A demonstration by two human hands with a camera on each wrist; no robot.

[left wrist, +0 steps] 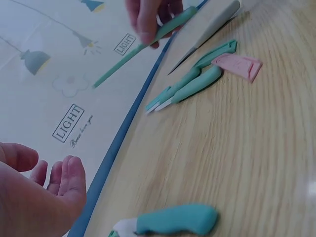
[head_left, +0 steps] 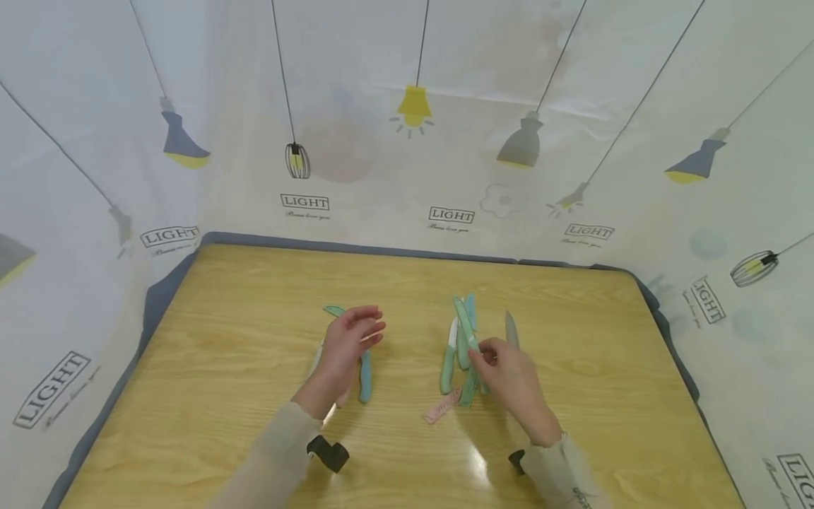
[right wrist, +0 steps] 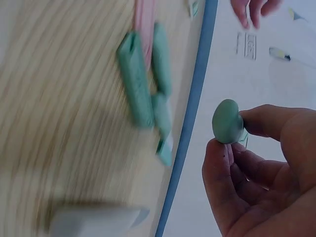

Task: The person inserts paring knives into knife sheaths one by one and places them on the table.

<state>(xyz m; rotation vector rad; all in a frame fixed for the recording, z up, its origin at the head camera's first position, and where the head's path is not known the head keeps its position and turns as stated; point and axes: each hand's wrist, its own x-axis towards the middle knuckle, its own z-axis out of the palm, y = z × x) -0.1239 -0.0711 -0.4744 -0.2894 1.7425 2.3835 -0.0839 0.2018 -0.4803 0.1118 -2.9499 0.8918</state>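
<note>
My right hand [head_left: 511, 375] pinches a green knife [head_left: 465, 318] between thumb and fingers, its blade covered by a green sheath. The left wrist view shows that knife's handle [left wrist: 177, 23] raised above the table. Below lie a green-handled knife [head_left: 448, 364], a green sheath [head_left: 468, 389], a pink sheath [left wrist: 238, 65] and a blue piece [head_left: 470, 309]. A white-handled knife [left wrist: 215, 25] lies to their right. My left hand [head_left: 343, 346] holds nothing, fingers loosely bent, over a blue-handled knife [left wrist: 177, 219]. Another green tip [head_left: 333, 309] shows past that hand, which hides the rest.
The wooden table [head_left: 254, 283] has a grey-blue edge [head_left: 362, 247] at the back. Behind it and along the sides hangs a pale cloth [head_left: 369, 42] printed with lamps. A black strap piece [head_left: 328, 453] hangs below my left wrist.
</note>
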